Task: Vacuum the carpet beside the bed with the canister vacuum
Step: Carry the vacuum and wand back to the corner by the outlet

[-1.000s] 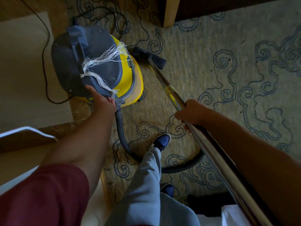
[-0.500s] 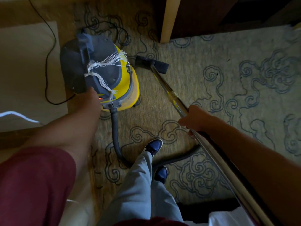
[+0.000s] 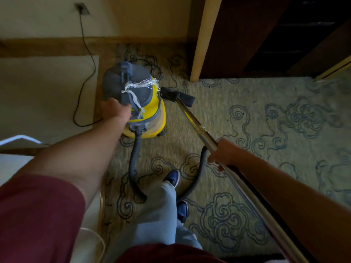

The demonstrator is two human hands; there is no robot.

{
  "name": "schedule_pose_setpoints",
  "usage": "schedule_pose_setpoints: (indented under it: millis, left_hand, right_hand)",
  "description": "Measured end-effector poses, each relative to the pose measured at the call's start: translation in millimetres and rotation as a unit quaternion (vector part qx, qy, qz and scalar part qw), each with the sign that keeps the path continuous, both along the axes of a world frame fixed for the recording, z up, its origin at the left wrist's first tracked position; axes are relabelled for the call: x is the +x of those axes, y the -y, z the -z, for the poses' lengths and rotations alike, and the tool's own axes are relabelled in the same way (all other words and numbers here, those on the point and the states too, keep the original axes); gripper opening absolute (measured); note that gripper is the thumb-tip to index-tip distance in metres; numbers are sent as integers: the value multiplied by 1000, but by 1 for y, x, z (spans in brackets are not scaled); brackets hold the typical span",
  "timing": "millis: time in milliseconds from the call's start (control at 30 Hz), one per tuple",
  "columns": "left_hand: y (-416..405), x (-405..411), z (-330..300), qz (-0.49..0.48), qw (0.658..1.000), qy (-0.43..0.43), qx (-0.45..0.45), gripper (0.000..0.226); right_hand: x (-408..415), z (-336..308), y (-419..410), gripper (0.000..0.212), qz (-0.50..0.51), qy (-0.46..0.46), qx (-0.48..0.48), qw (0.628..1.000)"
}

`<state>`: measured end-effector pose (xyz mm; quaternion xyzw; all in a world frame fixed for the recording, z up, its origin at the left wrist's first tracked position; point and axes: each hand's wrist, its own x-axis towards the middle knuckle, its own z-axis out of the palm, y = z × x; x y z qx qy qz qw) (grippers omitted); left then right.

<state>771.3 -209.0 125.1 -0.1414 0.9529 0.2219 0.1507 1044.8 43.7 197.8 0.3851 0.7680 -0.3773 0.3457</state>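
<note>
Canister [image 3: 150, 112] pushed ahead; left hand [image 3: 115, 111] outstretched, touching.

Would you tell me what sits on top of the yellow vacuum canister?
A grey lid with frayed white string tied on its handle; the left hand rests on its edge, hiding that part.

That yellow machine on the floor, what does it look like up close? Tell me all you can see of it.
The canister vacuum is a yellow drum with a grey domed lid and carry handle, with frayed white string tied round it. It stands upright on the patterned carpet. A dark hose leaves its base. The left hand rests against the lid's edge.
</note>
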Motion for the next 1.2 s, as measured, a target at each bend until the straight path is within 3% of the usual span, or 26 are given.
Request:
schedule_pose_setpoints:
  millis: [167,300,967,1200]
  left_hand:
    - [24,21,-45,38,999,-18,-1,58]
    - [47,23,-77,-18,1000,16,-10,67]
    - [49,-73,-148,41,977,102,183,56]
    - [28,-102,-142,59,988,87,115,55]
  right_hand:
    - [17,-35,9,29,19,-17,-4,1000]
    - [14,-67,13,30,7,-21,6,1000]
    - [-95,-172,48,25,27,-29,71,997]
    - [-153,-163,-6,22,-23,-22,66,997]
